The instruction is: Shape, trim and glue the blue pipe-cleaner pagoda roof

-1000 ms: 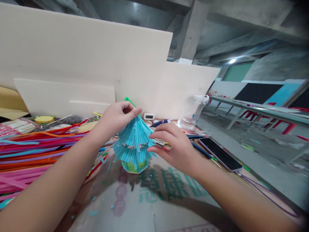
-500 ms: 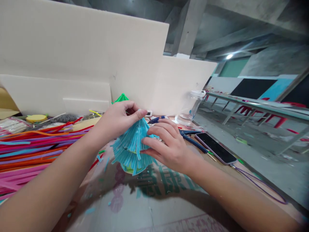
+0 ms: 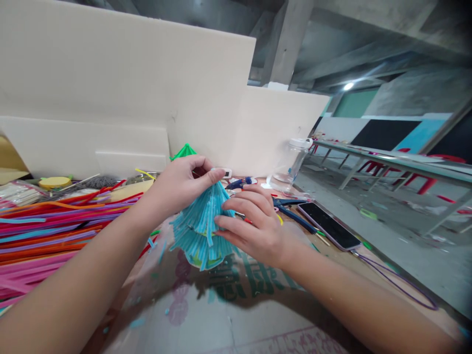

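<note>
A small tiered cone of light-blue fuzzy stems [image 3: 201, 226] with a green base is held tilted just above the table. My left hand [image 3: 180, 182] pinches its tip between thumb and fingers; a green piece [image 3: 184, 150] sticks up behind that hand. My right hand [image 3: 250, 223] lies against the cone's right side, fingers extended and pressing the blue strands. Something with red bits shows under the right palm; I cannot make it out.
A heap of coloured fuzzy stems [image 3: 55, 221] fills the left of the table. A phone [image 3: 329, 225] with a purple cable, a clear bottle [image 3: 291, 164], blue-handled tools [image 3: 295, 216] and a small white device lie to the right. White foam boards [image 3: 129, 93] stand behind.
The cone has tipped over toward the lower left and lifted slightly. My right hand has moved in from beside it and now presses on its side. The left hand keeps its pinch on the tip.
</note>
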Demonstrator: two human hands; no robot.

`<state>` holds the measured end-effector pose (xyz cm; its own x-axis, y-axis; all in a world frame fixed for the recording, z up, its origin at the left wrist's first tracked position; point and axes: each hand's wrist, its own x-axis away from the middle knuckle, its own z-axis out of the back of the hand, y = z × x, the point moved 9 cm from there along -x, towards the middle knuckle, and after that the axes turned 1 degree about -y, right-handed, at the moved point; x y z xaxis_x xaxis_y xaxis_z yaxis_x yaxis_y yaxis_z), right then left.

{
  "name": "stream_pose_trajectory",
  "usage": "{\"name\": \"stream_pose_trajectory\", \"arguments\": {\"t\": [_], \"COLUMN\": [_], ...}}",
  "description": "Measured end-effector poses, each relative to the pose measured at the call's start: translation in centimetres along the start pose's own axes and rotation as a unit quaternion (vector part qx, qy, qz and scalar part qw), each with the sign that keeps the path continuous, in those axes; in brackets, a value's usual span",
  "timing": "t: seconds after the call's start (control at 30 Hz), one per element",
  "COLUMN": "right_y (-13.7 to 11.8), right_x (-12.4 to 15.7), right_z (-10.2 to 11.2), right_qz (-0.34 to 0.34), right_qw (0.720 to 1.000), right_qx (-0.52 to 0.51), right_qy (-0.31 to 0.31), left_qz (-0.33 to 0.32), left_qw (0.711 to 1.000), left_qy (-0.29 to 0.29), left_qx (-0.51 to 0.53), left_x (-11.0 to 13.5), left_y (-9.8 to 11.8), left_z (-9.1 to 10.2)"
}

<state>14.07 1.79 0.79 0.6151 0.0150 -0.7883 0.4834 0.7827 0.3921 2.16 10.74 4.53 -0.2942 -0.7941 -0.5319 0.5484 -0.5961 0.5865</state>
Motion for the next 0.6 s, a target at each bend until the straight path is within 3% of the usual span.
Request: {"name": "stream_pose_trajectory", "arguments": {"t": [0.37, 0.6], "right_y": [-0.8, 0.8], "right_x": [0.0, 0.1], "right_z": [0.6, 0.0], "right_qz": [0.014, -0.022], "right_qw": [0.999, 0.998], "right_qx": [-0.014, -0.064], "right_qy": [0.030, 0.019], "left_qz": [-0.013, -0.032], "left_qw": [1.000, 0.995], "left_qy": [0.003, -0.061], "left_qx": [0.015, 0.071], "left_x": [0.2, -0.3], "left_y": [0.8, -0.5], "left_z": [-0.2, -0.2]}}
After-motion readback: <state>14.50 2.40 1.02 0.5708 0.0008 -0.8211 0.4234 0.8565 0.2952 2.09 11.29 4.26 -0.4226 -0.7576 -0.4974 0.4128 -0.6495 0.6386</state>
